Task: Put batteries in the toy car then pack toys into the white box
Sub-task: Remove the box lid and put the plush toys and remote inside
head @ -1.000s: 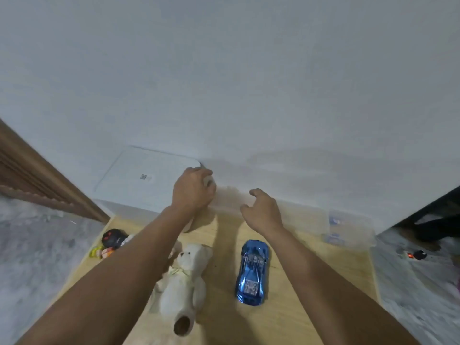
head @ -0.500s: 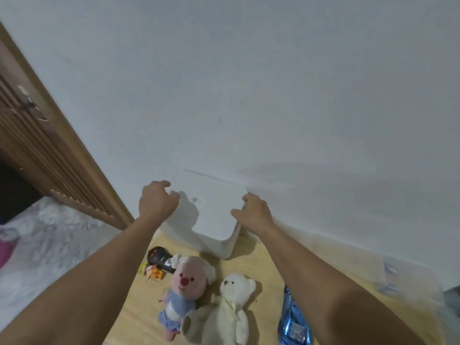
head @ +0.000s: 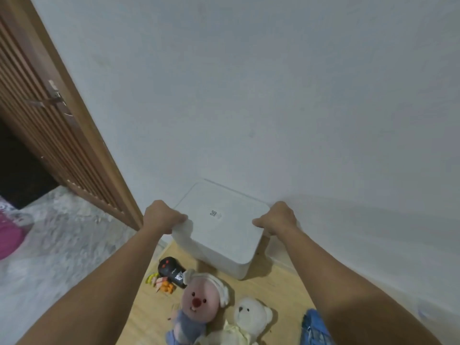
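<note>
The white box (head: 224, 235) with its lid on stands at the back of the wooden table against the wall. My left hand (head: 161, 216) grips its left edge and my right hand (head: 278, 217) grips its right edge. In front of it lie a pink-faced plush (head: 199, 305), a white teddy bear (head: 249, 317) and a black remote (head: 171, 271). The blue toy car (head: 313, 327) shows only partly beside my right forearm.
Small colourful toy pieces (head: 161, 285) lie by the remote at the table's left edge. A wooden slatted door (head: 49, 125) stands to the left, with a grey rug (head: 54, 245) below it. The white wall is right behind the box.
My view swung left and up. Both hands moved from the box's right corner out to its two sides and took hold of its lid edges.
</note>
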A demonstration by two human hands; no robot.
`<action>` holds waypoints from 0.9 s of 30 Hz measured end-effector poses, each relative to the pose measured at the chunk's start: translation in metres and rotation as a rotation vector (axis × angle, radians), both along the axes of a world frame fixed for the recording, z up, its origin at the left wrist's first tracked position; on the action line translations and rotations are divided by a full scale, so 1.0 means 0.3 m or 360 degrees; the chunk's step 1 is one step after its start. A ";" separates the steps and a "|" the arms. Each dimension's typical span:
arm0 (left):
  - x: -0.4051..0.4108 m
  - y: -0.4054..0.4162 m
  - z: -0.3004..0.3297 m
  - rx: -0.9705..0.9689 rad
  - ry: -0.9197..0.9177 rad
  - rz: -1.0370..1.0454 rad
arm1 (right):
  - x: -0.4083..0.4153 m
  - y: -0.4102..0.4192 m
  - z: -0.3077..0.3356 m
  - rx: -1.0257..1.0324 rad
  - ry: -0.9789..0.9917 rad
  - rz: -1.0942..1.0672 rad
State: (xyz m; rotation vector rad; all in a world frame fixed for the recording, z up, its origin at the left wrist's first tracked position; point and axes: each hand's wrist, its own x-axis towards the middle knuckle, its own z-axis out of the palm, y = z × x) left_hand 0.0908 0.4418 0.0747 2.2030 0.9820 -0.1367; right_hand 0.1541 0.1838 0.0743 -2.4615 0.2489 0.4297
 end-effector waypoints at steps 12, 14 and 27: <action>-0.018 -0.005 0.068 -0.0040 -0.0051 0.0001 | -0.017 -0.002 0.031 0.0238 -0.0081 -0.0144; -0.033 -0.010 0.088 -0.0019 -0.0091 -0.0008 | -0.032 -0.012 0.053 0.0284 -0.0122 -0.0163; -0.248 -0.294 0.151 -0.0052 -0.0146 -0.0223 | -0.274 -0.332 0.146 0.0181 -0.0205 -0.0242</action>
